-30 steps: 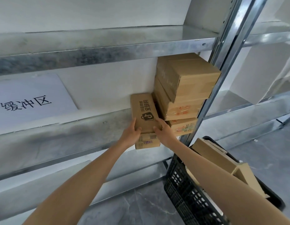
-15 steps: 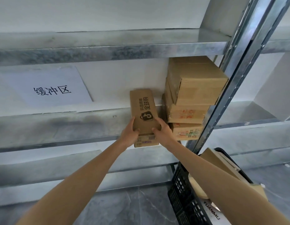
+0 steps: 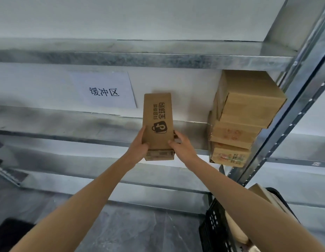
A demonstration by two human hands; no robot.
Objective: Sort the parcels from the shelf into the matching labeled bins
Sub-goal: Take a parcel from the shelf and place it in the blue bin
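Holding the narrow cardboard parcel (image 3: 157, 122) by its near end, you have it pinched between both palms at the front lip of the middle shelf (image 3: 67, 128), its printed face up and its long axis running straight away from you toward the back wall. Your left hand (image 3: 139, 149) presses the left edge and your right hand (image 3: 181, 144) presses the right edge, fingers wrapped closed on the box, so the grip sits at the near end and most of the length lies beyond your hands. Both hands are equally close; neither leads. That far-heavy overhang is what the pull turns on, I judge: draw it straight back along its length. To its right, apart from it, a stack of three boxes (image 3: 243, 117) leans against the upright. The black crate (image 3: 218, 230) already holding parcels sits low at your right, nearer your right arm.
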